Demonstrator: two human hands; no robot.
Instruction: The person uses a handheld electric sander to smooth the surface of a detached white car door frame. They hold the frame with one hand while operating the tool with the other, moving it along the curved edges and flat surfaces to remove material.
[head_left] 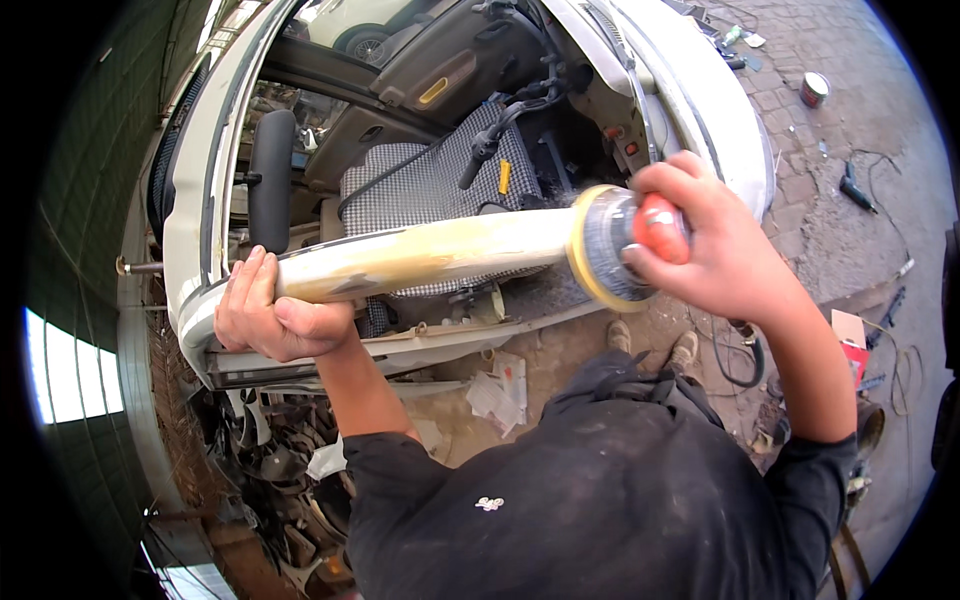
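Note:
A pale roof pillar [430, 255] of a white car body [195, 180] runs across in front of me, with yellowish filler patches and a few dark spots. My left hand [285, 315] is closed round its left end, the fingers over the top. At the other end, my right hand [715, 235] grips the red knob of a round sander [608, 245]. The sander has a clear, dusty housing and a yellow-rimmed disc, tilted on edge against the pillar. The hand is slightly blurred, and the disc's working face is hidden.
Behind the pillar are a checkered seat [385, 185], a black headrest [271, 180] and hanging wiring [520, 105]. A black hose [748, 378] hangs below my right forearm. Scrap parts [280, 465] lie lower left; a can [814, 89] and a dark corded tool [855, 188] are right.

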